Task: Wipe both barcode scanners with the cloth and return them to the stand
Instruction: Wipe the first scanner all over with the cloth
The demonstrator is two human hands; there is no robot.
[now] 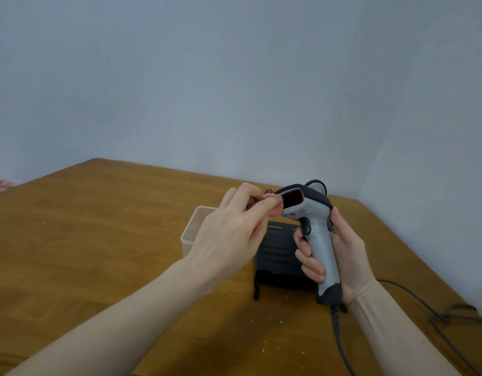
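My right hand (340,256) grips the handle of a grey and black barcode scanner (313,229), held upright above the table with its dark red window facing left. My left hand (231,229) pinches a small pink cloth (357,206) and holds it against the left edge of the scanner's window. Behind and below the scanner stands the black slotted stand (275,253). Part of a second scanner (317,185) shows just behind the held one's head. A coiled cable (336,321) hangs from the handle's base.
A clear plastic container (192,229) stands on the wooden table (98,240) left of the stand, partly behind my left hand. A dark cable (429,310) trails over the table's right side. Small crumbs lie near the front. A pale wall is behind.
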